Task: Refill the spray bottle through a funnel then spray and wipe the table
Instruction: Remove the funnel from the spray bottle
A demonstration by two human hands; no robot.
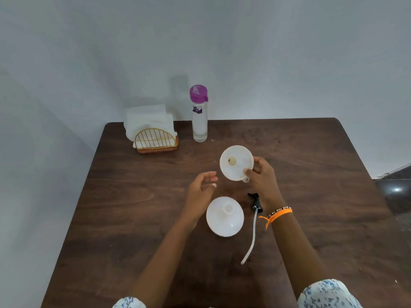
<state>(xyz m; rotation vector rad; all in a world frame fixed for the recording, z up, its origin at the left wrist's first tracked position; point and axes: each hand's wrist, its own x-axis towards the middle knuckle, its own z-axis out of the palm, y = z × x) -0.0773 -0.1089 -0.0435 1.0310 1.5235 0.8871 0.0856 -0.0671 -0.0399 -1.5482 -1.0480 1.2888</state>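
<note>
The white spray bottle (224, 216) is standing uncapped; just beside it the left hand (201, 192) is hovering with relaxed fingers, and above it the right hand (262, 178) is pinching the funnel (236, 162) by its rim.

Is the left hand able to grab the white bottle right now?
Probably yes. The left hand hovers open just beside the white spray bottle, holding nothing, with nothing between them.

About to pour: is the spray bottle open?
Open. The spray bottle shows a bare neck; its black sprayer head lies on the table beside it.
</note>
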